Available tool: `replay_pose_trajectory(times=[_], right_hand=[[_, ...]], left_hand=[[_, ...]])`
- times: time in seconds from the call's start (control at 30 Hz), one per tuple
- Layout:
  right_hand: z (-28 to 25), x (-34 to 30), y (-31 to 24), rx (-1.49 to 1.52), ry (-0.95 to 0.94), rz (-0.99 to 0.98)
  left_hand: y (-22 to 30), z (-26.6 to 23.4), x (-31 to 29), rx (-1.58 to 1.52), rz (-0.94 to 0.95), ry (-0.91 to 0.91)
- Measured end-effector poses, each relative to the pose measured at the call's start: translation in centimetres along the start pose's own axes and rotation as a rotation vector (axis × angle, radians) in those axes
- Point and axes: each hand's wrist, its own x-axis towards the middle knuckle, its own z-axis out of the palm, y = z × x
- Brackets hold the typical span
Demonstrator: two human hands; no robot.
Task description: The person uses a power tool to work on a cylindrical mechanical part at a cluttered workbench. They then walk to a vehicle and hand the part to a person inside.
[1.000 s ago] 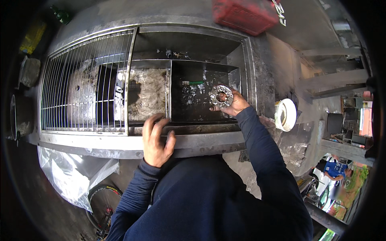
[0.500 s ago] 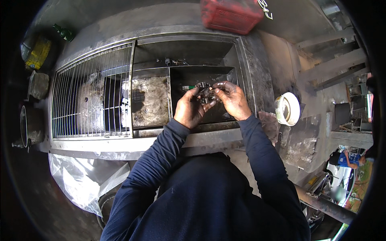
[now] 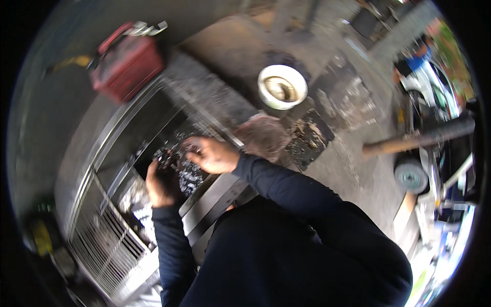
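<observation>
Over the deep right compartment of a metal wash basin (image 3: 205, 197), my left hand (image 3: 161, 185) is closed around a small, dark, greasy metal part (image 3: 166, 159). Its exact kind is blurred. Just to the right of it, my right hand (image 3: 215, 155) is apart from the part. Its fingers are half curled, with a gap between thumb and fingertips, and I see nothing in them. Dark, shiny liquid (image 3: 190, 180) with bright reflections lies in the compartment below both hands.
A wire rack (image 3: 110, 245) covers the basin's left end. Behind it stands a red jerrycan (image 3: 128, 66). On the right are a white tub (image 3: 283, 87) holding some liquid, and a dark flat sheet (image 3: 310, 139) on the floor. Farther right are a pole (image 3: 419, 137) and a vehicle wheel (image 3: 410, 177).
My view has swung to the right, so the basin now lies slanted at the left. My right hand has come off the dark part, which stays in my left hand.
</observation>
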Motion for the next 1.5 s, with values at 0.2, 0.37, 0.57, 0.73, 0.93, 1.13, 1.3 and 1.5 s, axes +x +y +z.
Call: replay_pose_trajectory(times=[0.2, 0.37, 0.57, 0.73, 0.93, 1.13, 1.3, 1.5], right_hand=[[-11.1, -5.2, -3.0, -0.085, 0.359, -0.182], [-22.4, -13.2, 0.1, -0.202, 0.609, -0.136], [-31.1, -24.2, 6.7, -0.376, 0.912, 0.232], [-36.2, -32.2, 7.8, -0.115, 1.120, 0.488], [-41.5, -41.7, 10.2, -0.219, 1.401, 0.505], [-48.0, -52.5, 14.2, -0.176, 1.478, 0.684], [-53.5, -63.7, 20.2, 0.333, 1.433, 0.675], [-57.8, -77.2, 22.2, 0.746, 1.588, 0.567]], left_hand=[[-4.7, 15.8, -2.3, 0.340, 0.122, -0.472], [-14.8, 24.9, 0.4, 0.453, -0.056, -0.633], [-29.9, 32.0, 4.1, 0.490, -0.564, -0.593], [-41.0, 37.2, 4.3, 0.568, -0.760, -0.892], [-52.0, 45.0, -0.4, 0.474, -0.926, -1.061], [-63.9, 50.3, -4.1, 0.678, -0.910, -1.196], [-75.8, 52.1, -8.2, 0.944, -0.739, -1.208], [-87.5, 56.7, -17.5, 1.109, -0.573, -1.405]])
